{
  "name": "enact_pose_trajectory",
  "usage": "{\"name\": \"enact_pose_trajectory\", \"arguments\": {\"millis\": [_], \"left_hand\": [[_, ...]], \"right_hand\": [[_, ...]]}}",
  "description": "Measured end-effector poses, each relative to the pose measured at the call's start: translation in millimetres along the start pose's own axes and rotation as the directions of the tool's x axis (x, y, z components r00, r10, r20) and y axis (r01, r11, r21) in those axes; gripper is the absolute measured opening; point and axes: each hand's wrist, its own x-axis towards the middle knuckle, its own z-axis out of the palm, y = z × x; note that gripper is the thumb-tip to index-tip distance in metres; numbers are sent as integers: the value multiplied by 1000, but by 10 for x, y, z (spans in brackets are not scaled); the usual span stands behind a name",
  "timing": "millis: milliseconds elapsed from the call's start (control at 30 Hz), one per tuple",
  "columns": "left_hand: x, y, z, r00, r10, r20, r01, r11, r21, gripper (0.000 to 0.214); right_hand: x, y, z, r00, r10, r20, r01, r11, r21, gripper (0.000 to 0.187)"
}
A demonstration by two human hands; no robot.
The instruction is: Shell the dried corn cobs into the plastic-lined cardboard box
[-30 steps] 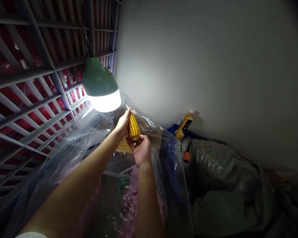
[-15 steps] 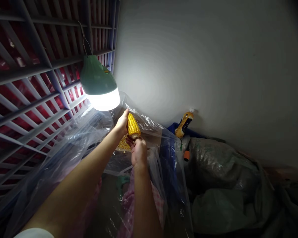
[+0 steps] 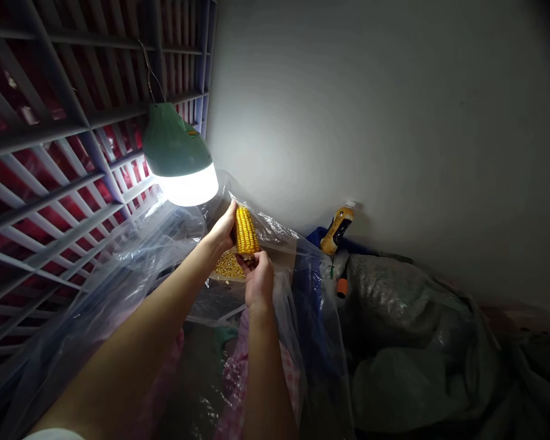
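Most of the corn cob (image 3: 245, 231) remains kernelled; the left hand (image 3: 222, 229) wraps it, the right hand (image 3: 259, 282) pinches its stripped lower end, shelled kernels (image 3: 228, 266) lying just below.

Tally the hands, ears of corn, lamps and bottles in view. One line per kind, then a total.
Hands: 2 (left hand, right hand)
Ears of corn: 1 (ear of corn)
Lamps: 1 (hanging lamp)
Bottles: 1 (plastic bottle)
Total: 5
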Motion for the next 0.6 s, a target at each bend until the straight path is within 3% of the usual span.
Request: {"name": "enact_pose_trajectory", "arguments": {"millis": [100,300,500,600], "left_hand": [[-5,9,3,999,27,-42,-28,999,-37,39],[-12,7,-11,998,-4,-62,1,998,-57,41],[51,-4,-16,984,-40,-172,18,992,-127,39],[40,12,-16,980,-27,-195,5,994,-113,37]], "right_hand": [[11,25,-7,998,-14,53,14,1000,-10,13],[-2,32,38,995,90,36,-92,995,45,9],[-13,111,78,1000,-22,-22,22,1000,-12,14],[-15,65,64,993,114,-6,-114,992,62,15]]}}
